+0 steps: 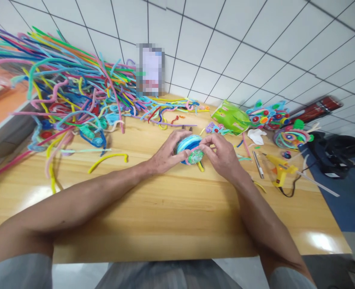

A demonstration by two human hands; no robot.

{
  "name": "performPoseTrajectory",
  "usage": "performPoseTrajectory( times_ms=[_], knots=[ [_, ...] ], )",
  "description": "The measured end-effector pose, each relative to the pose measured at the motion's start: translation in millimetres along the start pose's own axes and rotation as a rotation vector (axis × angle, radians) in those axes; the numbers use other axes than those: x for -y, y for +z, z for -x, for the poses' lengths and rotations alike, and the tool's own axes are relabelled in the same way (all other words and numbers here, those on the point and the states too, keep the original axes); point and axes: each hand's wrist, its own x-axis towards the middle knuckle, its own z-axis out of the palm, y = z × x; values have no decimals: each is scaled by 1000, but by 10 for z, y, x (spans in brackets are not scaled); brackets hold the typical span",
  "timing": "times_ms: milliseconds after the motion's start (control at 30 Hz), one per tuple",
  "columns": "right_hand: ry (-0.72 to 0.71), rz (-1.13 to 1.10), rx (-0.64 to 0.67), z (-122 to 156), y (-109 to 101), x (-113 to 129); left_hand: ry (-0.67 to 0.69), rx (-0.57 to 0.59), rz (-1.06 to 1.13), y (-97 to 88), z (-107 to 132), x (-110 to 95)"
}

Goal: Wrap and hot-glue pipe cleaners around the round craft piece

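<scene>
Between my hands, over the middle of the wooden table, is a round craft piece (192, 143) of coiled pipe cleaners in light and dark blue, with a green and pink patch at its lower right. My left hand (171, 151) is wrapped round its left side, thumb on the front. At the right edge, the fingertips of my right hand (218, 152) are pinched together against the green and pink patch; any small part between them is hidden. A yellow pipe cleaner end (200, 167) sticks out below the piece.
A heap of pipe cleaners (84, 84) covers the back left. A phone-like screen (151, 70) leans on the tiled wall. Rightward are a green tissue pack (230, 117), finished fuzzy figures (293, 136), a pen (258, 164), a yellow glue gun (281, 169) and a black headset (336, 152).
</scene>
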Motion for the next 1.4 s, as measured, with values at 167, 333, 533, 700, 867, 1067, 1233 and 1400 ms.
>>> performPoseTrajectory(
  times_ms=[167,333,533,700,867,1067,1233,1400],
  knots=[
    [183,-113,97,-74,-76,77,66,-4,-49,-18,-14,4],
    [278,-245,159,-121,-77,65,70,5,-55,-23,-10,23],
    [354,-290,154,-119,-36,83,31,18,31,-33,-11,2],
    [353,-280,138,-114,-37,152,-16,-5,121,-5,4,0],
    [339,-280,123,-109,-27,182,-36,-95,118,-5,-25,-14],
    [336,-278,95,-96,-3,159,74,-235,-71,-56,-80,-140],
    [312,-270,87,-96,13,144,85,-161,-100,-52,-62,-204],
    [291,-280,92,-98,20,142,66,-129,-131,-56,-44,-239]
  ],
)
